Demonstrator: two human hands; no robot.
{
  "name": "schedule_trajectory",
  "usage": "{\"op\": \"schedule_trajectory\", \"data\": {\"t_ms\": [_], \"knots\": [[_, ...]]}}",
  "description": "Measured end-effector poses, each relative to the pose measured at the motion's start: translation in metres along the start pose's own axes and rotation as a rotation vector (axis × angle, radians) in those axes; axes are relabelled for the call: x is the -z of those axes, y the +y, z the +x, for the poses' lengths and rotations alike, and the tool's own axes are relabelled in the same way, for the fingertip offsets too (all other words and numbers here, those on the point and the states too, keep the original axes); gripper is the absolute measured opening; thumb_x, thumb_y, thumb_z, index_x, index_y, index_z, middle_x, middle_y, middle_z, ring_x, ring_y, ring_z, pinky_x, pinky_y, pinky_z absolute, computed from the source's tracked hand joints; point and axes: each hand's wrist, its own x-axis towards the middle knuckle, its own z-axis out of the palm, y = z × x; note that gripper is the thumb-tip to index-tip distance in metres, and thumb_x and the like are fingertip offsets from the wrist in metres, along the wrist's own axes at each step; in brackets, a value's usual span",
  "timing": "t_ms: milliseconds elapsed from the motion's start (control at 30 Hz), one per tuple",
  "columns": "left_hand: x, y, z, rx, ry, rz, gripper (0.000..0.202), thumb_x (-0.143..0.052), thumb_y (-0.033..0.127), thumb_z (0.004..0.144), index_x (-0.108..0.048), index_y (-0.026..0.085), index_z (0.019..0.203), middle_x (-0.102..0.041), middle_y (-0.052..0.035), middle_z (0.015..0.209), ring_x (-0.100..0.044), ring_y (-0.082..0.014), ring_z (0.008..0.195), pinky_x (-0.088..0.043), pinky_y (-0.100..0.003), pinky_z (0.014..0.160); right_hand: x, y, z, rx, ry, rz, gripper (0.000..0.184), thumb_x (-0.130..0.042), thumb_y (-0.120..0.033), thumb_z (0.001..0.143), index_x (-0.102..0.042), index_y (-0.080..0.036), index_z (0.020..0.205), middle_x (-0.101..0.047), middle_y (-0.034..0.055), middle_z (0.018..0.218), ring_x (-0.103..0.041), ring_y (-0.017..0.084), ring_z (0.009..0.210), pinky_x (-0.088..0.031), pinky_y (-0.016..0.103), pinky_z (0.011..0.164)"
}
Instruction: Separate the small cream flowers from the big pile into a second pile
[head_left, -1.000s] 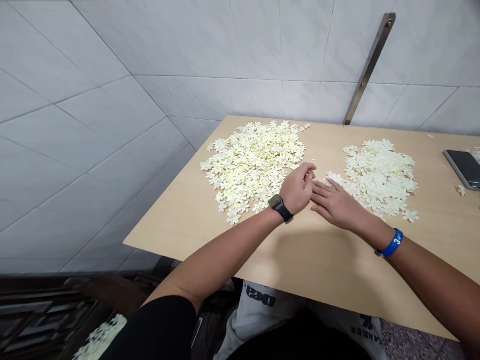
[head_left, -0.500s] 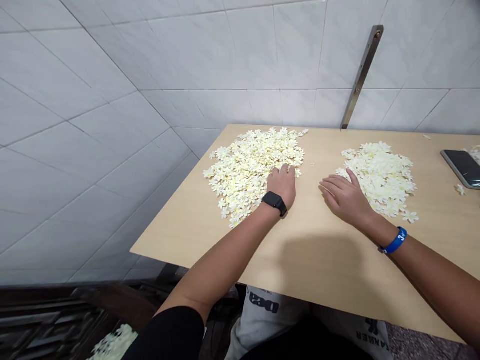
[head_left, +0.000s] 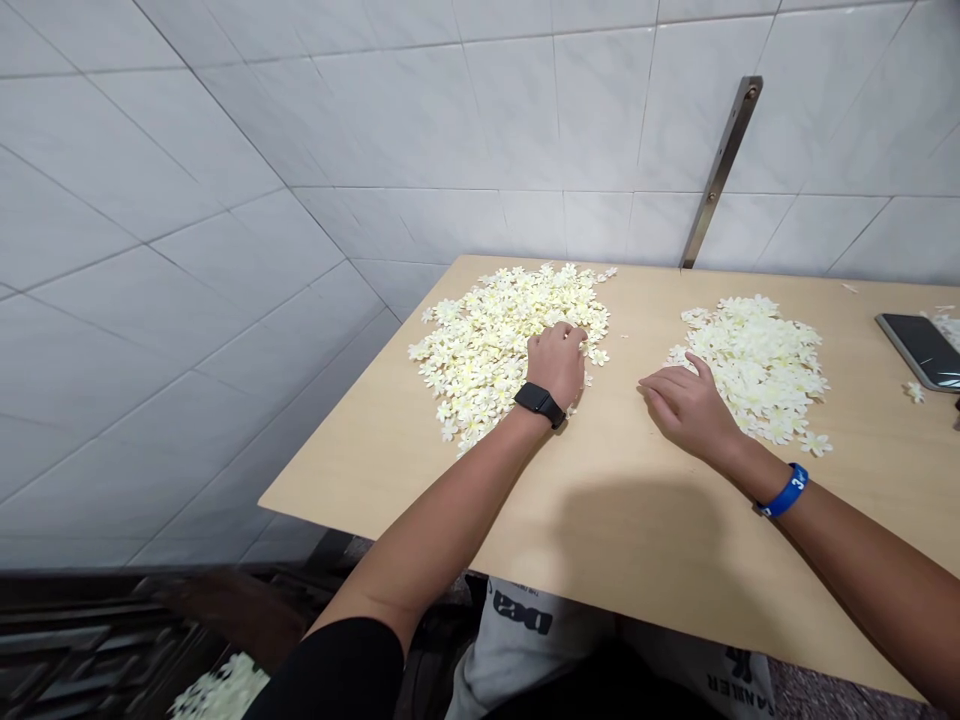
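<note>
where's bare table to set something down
Bare wood: the near left corner of the light wooden table and the strip between the left heap of cream fabric flowers and the right heap. Both heaps are crowded.

Right edge cuts phone (head_left: 921, 350); left hand (head_left: 556, 365) fingertips hidden in left flower pile (head_left: 487, 335); lower-left flowers (head_left: 221, 693) blurred.

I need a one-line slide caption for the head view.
Left hand on the left flower pile, right hand beside the right pile, wooden table.
</note>
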Motion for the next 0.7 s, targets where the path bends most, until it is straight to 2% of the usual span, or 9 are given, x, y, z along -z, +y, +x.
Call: {"op": "schedule_trajectory", "data": {"t_ms": [67,167,233,300,400,467,567,633,700], "knots": [[-0.003,-0.002,0.001,0.021,-0.025,-0.004,0.025,-0.062,0.019,0.097,-0.068,0.019,0.121,-0.066,-0.0137,0.133,-0.059,-0.032,0.126,-0.044,-0.049,0.108,-0.001,0.001,-0.001,0.0,-0.006,0.001,0.019,-0.052,-0.016,0.102,-0.07,-0.023,0.102,-0.081,0.0042,0.1,-0.074,0.023,0.097,-0.026,0.054,0.123],[-0.007,-0.007,0.005,0.007,-0.095,-0.057,0.019,-0.059,0.011,0.096,-0.07,0.017,0.109,-0.07,-0.0135,0.122,-0.064,-0.0283,0.116,-0.051,-0.042,0.1,-0.002,0.001,-0.001,-0.009,-0.009,0.015,0.019,-0.052,-0.017,0.102,-0.07,-0.023,0.102,-0.081,0.0038,0.099,-0.074,0.023,0.096,-0.026,0.054,0.123],[-0.008,-0.01,0.007,-0.015,-0.074,-0.115,0.019,-0.056,0.009,0.097,-0.071,0.018,0.102,-0.072,-0.0122,0.114,-0.067,-0.0263,0.107,-0.053,-0.039,0.094,-0.003,0.001,-0.001,-0.009,-0.011,0.023,0.018,-0.053,-0.016,0.102,-0.07,-0.023,0.1,-0.081,0.0035,0.098,-0.074,0.022,0.095,-0.027,0.055,0.122],[-0.006,-0.01,0.008,-0.026,-0.014,-0.173,0.017,-0.056,0.015,0.099,-0.072,0.02,0.098,-0.075,-0.0112,0.107,-0.069,-0.0263,0.102,-0.054,-0.039,0.09,-0.002,0.001,0.0,-0.004,-0.013,0.023,0.018,-0.053,-0.016,0.102,-0.069,-0.023,0.1,-0.08,0.0034,0.099,-0.074,0.022,0.094,-0.028,0.055,0.122],[-0.003,-0.005,0.005,-0.022,0.077,-0.286,0.017,-0.057,0.024,0.102,-0.073,0.021,0.108,-0.077,-0.0082,0.094,-0.071,-0.0236,0.091,-0.055,-0.035,0.084,-0.001,-0.002,0.001,0.0,0.011,0.025,0.018,-0.053,-0.016,0.102,-0.07,-0.022,0.101,-0.081,0.0038,0.098,-0.074,0.023,0.093,-0.031,0.057,0.12],[-0.004,0.003,-0.002,-0.02,0.087,-0.406,0.024,-0.06,0.03,0.102,-0.071,0.019,0.12,-0.077,-0.0052,0.085,-0.071,-0.02,0.08,-0.054,-0.031,0.079,0.001,-0.006,0.002,-0.01,0.068,0.06,0.019,-0.052,-0.018,0.103,-0.071,-0.022,0.105,-0.081,0.0056,0.098,-0.074,0.024,0.093,-0.04,0.054,0.114],[-0.011,0.019,-0.015,-0.081,-0.002,-0.623,0.03,-0.063,0.031,0.1,-0.069,0.019,0.126,-0.078,-0.0026,0.084,-0.069,-0.0141,0.068,-0.055,-0.027,0.074,0.002,-0.015,0.003,-0.14,0.145,0.212,0.021,-0.053,-0.026,0.104,-0.07,-0.02,0.114,-0.08,0.009,0.103,-0.075,0.025,0.094,-0.055,0.043,0.092],[-0.017,0.028,-0.024,-0.179,-0.073,-0.753,0.029,-0.057,0.028,0.101,-0.068,0.018,0.126,-0.08,-0.005,0.098,-0.072,-0.0133,0.075,-0.056,-0.025,0.075,0.002,-0.02,0.004,-0.279,0.134,0.332,0.024,-0.054,-0.031,0.104,-0.069,-0.02,0.12,-0.08,0.0093,0.105,-0.075,0.025,0.093,-0.058,0.038,0.08],[-0.02,0.034,-0.03,-0.255,-0.14,-0.797,0.027,-0.05,0.028,0.104,-0.069,0.018,0.119,-0.076,-0.0027,0.083,-0.07,-0.013,0.071,-0.054,-0.024,0.071,0.002,-0.023,0.004,-0.346,0.097,0.408,0.026,-0.054,-0.034,0.104,-0.069,-0.021,0.122,-0.08,0.009,0.107,-0.076,0.025,0.093,-0.059,0.037,0.079]]}}
